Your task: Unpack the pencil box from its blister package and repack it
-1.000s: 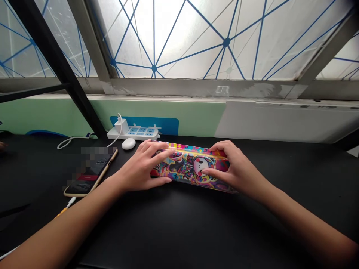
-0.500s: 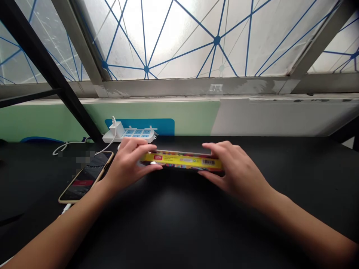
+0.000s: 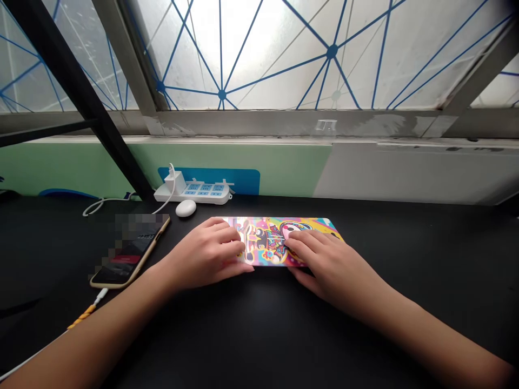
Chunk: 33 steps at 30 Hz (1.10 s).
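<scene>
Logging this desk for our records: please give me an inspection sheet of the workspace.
Surface: black tabletop.
Job's things: flat cartoon-printed case, lying flat with its colourful face up.
Hands: left hand and right hand both rest palm-down on the case, one on each end.
Clutter: gold-edged smartphone left of the left hand; small white oval object in front of the white power strip.
Cables: white cable from the strip's charger plug; yellow-patterned cable at the phone's lower end.
Surroundings: frosted window with blue lines, black metal strut, green wall panel.
</scene>
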{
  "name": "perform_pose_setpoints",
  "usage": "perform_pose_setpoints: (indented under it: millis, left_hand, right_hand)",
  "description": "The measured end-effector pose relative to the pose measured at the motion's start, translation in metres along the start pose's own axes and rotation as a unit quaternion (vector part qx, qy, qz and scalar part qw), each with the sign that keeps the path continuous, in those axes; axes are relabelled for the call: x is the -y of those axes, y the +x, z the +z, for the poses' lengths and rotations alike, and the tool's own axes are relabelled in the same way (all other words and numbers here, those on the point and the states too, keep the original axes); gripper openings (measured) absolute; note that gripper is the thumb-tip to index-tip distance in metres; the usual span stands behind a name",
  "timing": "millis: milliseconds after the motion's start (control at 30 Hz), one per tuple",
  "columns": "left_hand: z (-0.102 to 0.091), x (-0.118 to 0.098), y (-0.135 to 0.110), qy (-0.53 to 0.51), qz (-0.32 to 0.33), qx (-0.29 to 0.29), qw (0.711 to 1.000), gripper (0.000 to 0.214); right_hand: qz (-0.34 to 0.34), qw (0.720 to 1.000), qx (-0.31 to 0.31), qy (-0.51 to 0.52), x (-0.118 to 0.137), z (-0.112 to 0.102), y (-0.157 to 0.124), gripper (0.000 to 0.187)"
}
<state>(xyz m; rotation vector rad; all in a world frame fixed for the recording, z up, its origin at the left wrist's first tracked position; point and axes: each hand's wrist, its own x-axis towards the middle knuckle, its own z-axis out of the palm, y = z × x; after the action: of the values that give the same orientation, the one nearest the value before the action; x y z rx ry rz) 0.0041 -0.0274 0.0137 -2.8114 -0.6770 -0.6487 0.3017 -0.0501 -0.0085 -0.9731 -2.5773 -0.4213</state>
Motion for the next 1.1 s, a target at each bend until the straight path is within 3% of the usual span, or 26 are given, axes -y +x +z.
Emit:
perform_pose_setpoints:
  millis: [67, 167, 267, 367, 467, 567, 667, 867, 933, 1100]
  left_hand:
    - [0.002, 0.005, -0.002, -0.013, -0.036, -0.005, 0.999, 0.028]
    - [0.002, 0.015, -0.007, 0.036, -0.173, -0.013, 0.984, 0.03]
    - [-0.002, 0.023, -0.011, 0.079, -0.318, 0.044, 0.944, 0.033]
    - [-0.006, 0.023, -0.011, 0.059, -0.39, 0.116, 0.911, 0.034]
    - [-0.007, 0.022, -0.009, 0.015, -0.43, 0.155, 0.889, 0.036]
    - [-0.004, 0.026, -0.01, -0.043, -0.454, 0.155, 0.877, 0.041]
    - [0.0, 0.031, -0.012, -0.08, -0.464, 0.135, 0.872, 0.045]
    - [0.007, 0.037, -0.016, -0.149, -0.454, 0.064, 0.876, 0.04]
    - [0.01, 0.038, -0.016, -0.197, -0.471, 0.036, 0.859, 0.036]
    - [0.017, 0.04, -0.013, -0.348, -0.512, -0.018, 0.785, 0.035]
  right_hand:
    - [0.008, 0.999, 0.011, 0.031, -0.001, -0.002, -0.001, 0.03]
    - [0.032, 0.997, 0.027, 0.07, -0.008, -0.008, -0.002, 0.036]
    - [0.098, 0.991, 0.051, 0.075, -0.027, -0.013, -0.004, 0.041]
    - [0.201, 0.975, 0.079, 0.048, -0.059, -0.013, -0.012, 0.041]
    - [0.319, 0.936, 0.136, 0.062, -0.089, -0.008, -0.021, 0.035]
    - [0.374, 0.897, 0.181, 0.151, -0.101, -0.006, -0.028, 0.038]
    - [0.367, 0.888, 0.169, 0.218, -0.096, -0.006, -0.032, 0.046]
    - [0.349, 0.893, 0.13, 0.25, -0.089, -0.008, -0.038, 0.053]
    - [0.34, 0.889, 0.126, 0.281, -0.093, -0.008, -0.04, 0.055]
    - [0.332, 0.852, 0.108, 0.391, -0.102, -0.006, -0.044, 0.057]
